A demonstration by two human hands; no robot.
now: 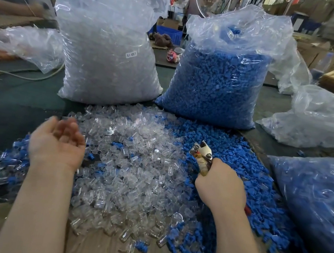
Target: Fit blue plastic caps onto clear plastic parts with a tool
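A heap of clear plastic parts covers the middle of the table. To its right spreads a heap of blue caps. My right hand grips a plier-like tool, its metal jaws pointing up and away over the edge of the blue heap. My left hand hovers palm up, blurred, at the left edge of the clear heap, fingers loosely curled with nothing visible in it. A small pile of assembled blue-and-clear pieces lies left of my left forearm.
Two tall bags stand behind the heaps: clear parts on the left, blue caps on the right. Another bag of blue pieces lies at right. Crumpled empty bags sit far right. A person's arm works at far left.
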